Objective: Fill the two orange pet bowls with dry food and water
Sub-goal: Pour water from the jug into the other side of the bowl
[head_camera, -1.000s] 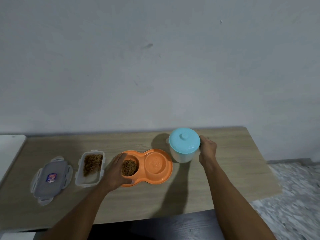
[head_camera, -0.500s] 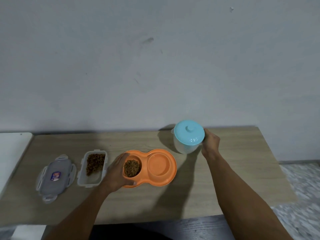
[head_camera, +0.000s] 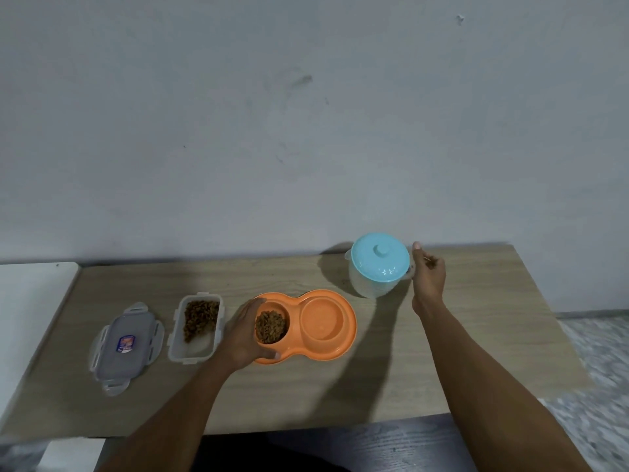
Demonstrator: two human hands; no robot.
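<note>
Two bare hands are working over a wooden table (head_camera: 476, 318) as we are looking down from the head camera. The left hand (head_camera: 243, 335) is gripping the left end of the orange double bowl (head_camera: 337, 350), thumb hooking the near rim and fingers curling over the far rim. The dish is sitting flat near the middle of the table. Its left well is holding a heap of brown dry food (head_camera: 271, 327), while its right well (head_camera: 321, 318) is showing us its bare orange floor.

The right hand (head_camera: 429, 277) is curling its fingers round the translucent handle (head_camera: 409, 271) of a clear jug (head_camera: 366, 284), thumb pointing up. The jug, wearing a pale blue lid (head_camera: 379, 264), is behind and to the right of the dish, apart from it, near the far edge. We cannot tell whether its base is touching the wood.

Just left of the gripping hand, a clear rectangular container (head_camera: 197, 349) is lying open, partly filled with the same brown kibble. Further left, its grey clip-lock cover (head_camera: 126, 366) is lying flat, carrying a small red-and-blue label (head_camera: 125, 344). We are finding its writing too small to read. A white surface (head_camera: 30, 318) is meeting the table at the left edge of the frame.
</note>
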